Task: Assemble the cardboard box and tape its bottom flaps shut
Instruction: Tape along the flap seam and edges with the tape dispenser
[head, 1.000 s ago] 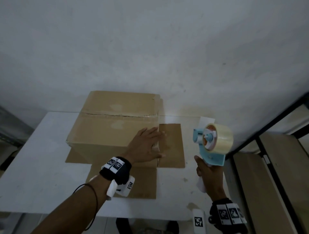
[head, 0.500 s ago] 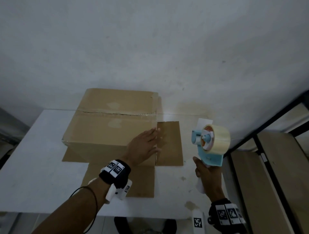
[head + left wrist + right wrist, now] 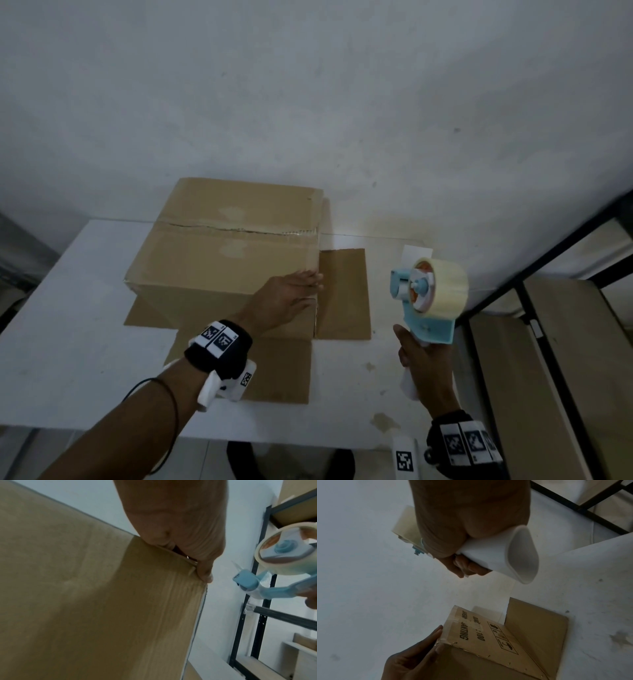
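Hands: left (image 3: 286, 301) flat on box (image 3: 222, 253), right (image 3: 426, 363) gripping dispenser (image 3: 430, 301).

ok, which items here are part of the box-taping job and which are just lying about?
Job: cardboard box; tape dispenser, gripped in right hand; left hand resting on the box.
Lying about: white paper on the table; shelving.

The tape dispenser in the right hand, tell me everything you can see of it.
The tape dispenser is a handheld gun of light blue plastic carrying a wide roll of clear, yellowish tape on a blue and white hub. Its white handle is wrapped by the right hand, which holds it upright in the air to the right of the cardboard box, touching nothing else. The left wrist view shows its blue front end pointing toward the box. A short clear tail of tape seems to hang there.
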